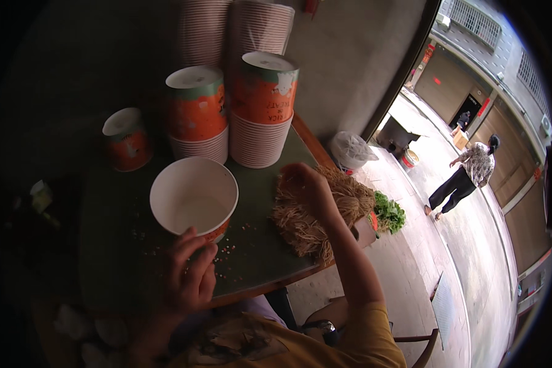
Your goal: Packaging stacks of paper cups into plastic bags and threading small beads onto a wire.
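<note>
My left hand [189, 270] grips the near rim of an empty white paper bowl [194, 195] with an orange outside, tilted toward me on the dark green table [260, 257]. My right hand [303, 187] reaches down onto a heap of thin brown dried noodles [306, 230] at the table's right edge, fingers curled into the strands. Whether it holds any strands is hard to tell.
Stacks of upside-down orange paper bowls [196, 113] [264, 104] stand behind the bowl, with a lone one [126, 140] at left. Crumbs dot the table. Right of the table lie a plastic bag [349, 150], green leaves [388, 213], and a street with a walking person [466, 175].
</note>
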Motion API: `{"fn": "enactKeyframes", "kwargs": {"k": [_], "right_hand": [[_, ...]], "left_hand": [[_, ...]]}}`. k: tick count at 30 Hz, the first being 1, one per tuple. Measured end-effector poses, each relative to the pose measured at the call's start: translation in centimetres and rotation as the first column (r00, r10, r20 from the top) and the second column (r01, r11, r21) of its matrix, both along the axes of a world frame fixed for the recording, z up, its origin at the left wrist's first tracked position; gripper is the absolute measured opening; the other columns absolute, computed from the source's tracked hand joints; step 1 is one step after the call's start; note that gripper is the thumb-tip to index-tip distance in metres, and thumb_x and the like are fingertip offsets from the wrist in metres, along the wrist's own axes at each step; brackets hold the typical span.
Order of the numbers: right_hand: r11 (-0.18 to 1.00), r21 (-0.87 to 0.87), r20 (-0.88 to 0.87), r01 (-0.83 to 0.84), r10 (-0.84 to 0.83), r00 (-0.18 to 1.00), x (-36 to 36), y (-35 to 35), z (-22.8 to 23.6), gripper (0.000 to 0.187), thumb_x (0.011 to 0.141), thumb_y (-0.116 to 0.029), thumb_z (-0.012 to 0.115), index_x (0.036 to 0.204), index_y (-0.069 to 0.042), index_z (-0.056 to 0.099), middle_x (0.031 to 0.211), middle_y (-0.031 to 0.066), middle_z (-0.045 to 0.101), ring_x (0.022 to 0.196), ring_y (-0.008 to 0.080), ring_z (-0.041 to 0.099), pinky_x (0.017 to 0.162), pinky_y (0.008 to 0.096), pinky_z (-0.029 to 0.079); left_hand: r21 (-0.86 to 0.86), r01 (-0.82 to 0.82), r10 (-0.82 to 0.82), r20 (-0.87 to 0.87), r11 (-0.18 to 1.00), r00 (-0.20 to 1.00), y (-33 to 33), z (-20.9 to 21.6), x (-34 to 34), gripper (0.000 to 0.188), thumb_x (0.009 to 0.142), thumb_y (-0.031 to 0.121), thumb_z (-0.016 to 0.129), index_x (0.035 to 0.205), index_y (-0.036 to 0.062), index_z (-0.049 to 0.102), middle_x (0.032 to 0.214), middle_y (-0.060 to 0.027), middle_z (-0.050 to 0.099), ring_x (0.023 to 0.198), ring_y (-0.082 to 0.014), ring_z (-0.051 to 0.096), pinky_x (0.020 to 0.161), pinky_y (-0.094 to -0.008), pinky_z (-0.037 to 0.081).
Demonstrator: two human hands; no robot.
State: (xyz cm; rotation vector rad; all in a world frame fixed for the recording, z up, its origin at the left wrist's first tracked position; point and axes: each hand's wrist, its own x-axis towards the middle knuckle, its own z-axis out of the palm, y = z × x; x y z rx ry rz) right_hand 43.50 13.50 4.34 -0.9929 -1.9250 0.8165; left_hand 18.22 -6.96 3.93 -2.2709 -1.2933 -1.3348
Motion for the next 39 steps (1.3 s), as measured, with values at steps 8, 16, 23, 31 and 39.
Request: {"fn": "enactKeyframes", "kwargs": {"k": [8, 16, 23, 31, 39], "right_hand": [[0.831, 0.079, -0.061, -0.551, 0.555, 0.829, -7.0, -16.7, 1.5, 0.024, 0.08, -0.008, 0.07, 0.103, -0.006, 0.062, 0.096, 0.0078, 0.059, 0.089, 0.024, 0.061, 0.077, 0.0326, 0.05], [0.769, -0.047, -0.103, -0.637, 0.631, 0.769, -7.5, -19.1, -2.6, 0.02, 0.082, -0.003, 0.066, 0.102, -0.005, 0.062, 0.096, 0.0079, 0.059, 0.09, 0.0253, 0.06, 0.078, 0.034, 0.049], [0.771, -0.025, -0.013, -0.637, 0.636, 0.771, -8.1, -19.5, -3.0, 0.042, 0.082, -0.013, 0.067, 0.122, -0.007, 0.052, 0.104, 0.012, 0.054, 0.095, 0.0303, 0.059, 0.078, 0.0366, 0.05], [0.804, -0.03, 0.067, -0.594, 0.594, 0.802, -9.7, -19.7, -2.8, 0.058, 0.082, -0.026, 0.07, 0.13, -0.006, 0.044, 0.11, 0.0166, 0.056, 0.088, 0.0305, 0.064, 0.07, 0.0363, 0.051], [0.914, 0.05, -0.051, -0.403, 0.405, 0.913, -9.3, -18.1, -3.6, 0.019, 0.086, -0.012, 0.066, 0.099, -0.004, 0.057, 0.084, 0.0129, 0.064, 0.07, 0.0269, 0.066, 0.06, 0.0336, 0.051]], "left_hand": [[-0.559, 0.57, 0.08, 0.752, 0.603, 0.654, -4.9, -5.5, 2.1, 0.054, 0.087, 0.005, 0.059, 0.136, 0.0024, 0.036, 0.116, -0.015, 0.056, 0.095, -0.0246, 0.061, 0.08, -0.0375, 0.051], [-0.696, 0.238, 0.196, 0.483, 0.678, 0.853, -10.9, -8.6, -1.4, 0.009, 0.09, 0.008, 0.055, 0.095, 0.0057, 0.063, 0.066, -0.0048, 0.059, 0.061, -0.0161, 0.059, 0.058, -0.0286, 0.048], [-0.72, 0.142, 0.13, 0.309, 0.679, 0.942, -9.1, -4.0, -1.4, 0.01, 0.083, 0.012, 0.066, 0.085, 0.0045, 0.06, 0.068, -0.0097, 0.06, 0.059, -0.0237, 0.061, 0.056, -0.0336, 0.048], [-0.574, 0.204, -0.096, 0.213, 0.793, 0.972, -6.1, -1.7, -2.3, 0.019, 0.083, 0.019, 0.069, 0.074, 0.0054, 0.059, 0.066, -0.0114, 0.059, 0.058, -0.0279, 0.06, 0.05, -0.0386, 0.045], [-0.399, 0.046, -0.01, 0.092, 0.916, 0.996, -2.7, 2.2, -6.9, 0.017, 0.077, 0.018, 0.072, 0.082, 0.0062, 0.06, 0.08, -0.0085, 0.061, 0.077, -0.0264, 0.062, 0.061, -0.0382, 0.046]]}}
